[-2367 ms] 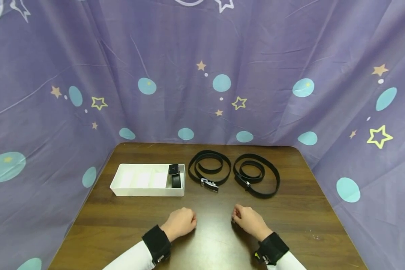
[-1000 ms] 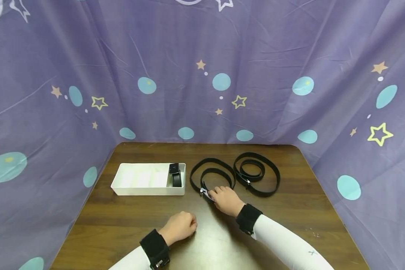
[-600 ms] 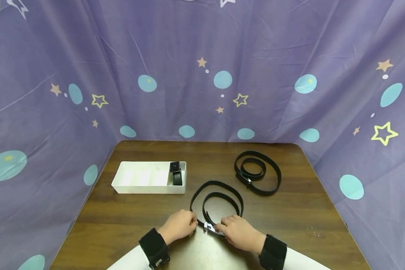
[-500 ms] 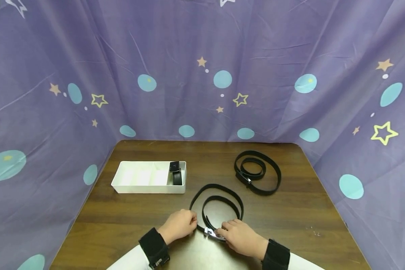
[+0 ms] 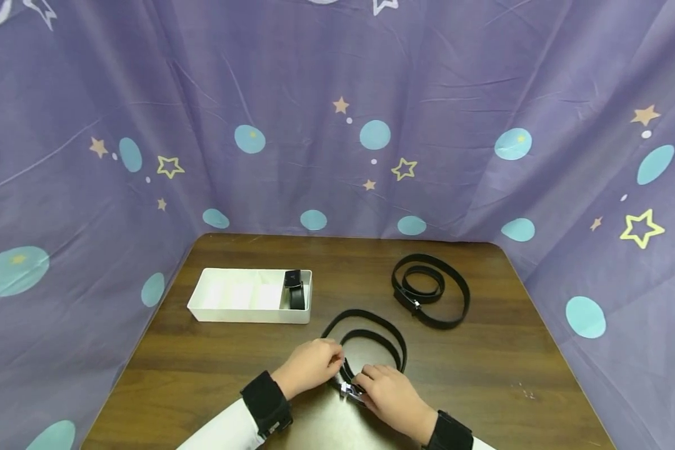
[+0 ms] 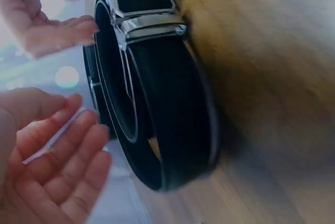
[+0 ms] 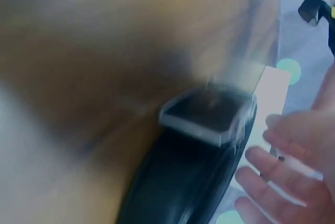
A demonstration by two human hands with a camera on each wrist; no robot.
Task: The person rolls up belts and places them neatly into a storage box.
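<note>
A black leather belt (image 5: 403, 350) with a silver-framed buckle (image 7: 207, 111) stands on its edge in a loose coil, between and in front of both hands. My left hand (image 5: 309, 367) is at the coil's left side; in the left wrist view its fingers (image 6: 78, 156) are loosely bent, apart from the strap. Close beside the buckle is my right hand (image 5: 392, 397), its thumb and fingers parted in the left wrist view, with fingertips right at the belt's edge. Neither hand grips anything. The right wrist view is blurred.
A white divided box (image 5: 247, 317) stands at the left, with a coiled black belt (image 5: 295, 295) in its right-end compartment. Another loosely coiled black belt (image 5: 465, 300) lies farther back at the right. The brown wooden table (image 5: 484, 375) meets a purple patterned curtain (image 5: 315, 75) behind.
My right hand reached the middle belt and drew it toward me. It has since come off the buckle, and my left hand has shifted slightly forward and right to the coil.
</note>
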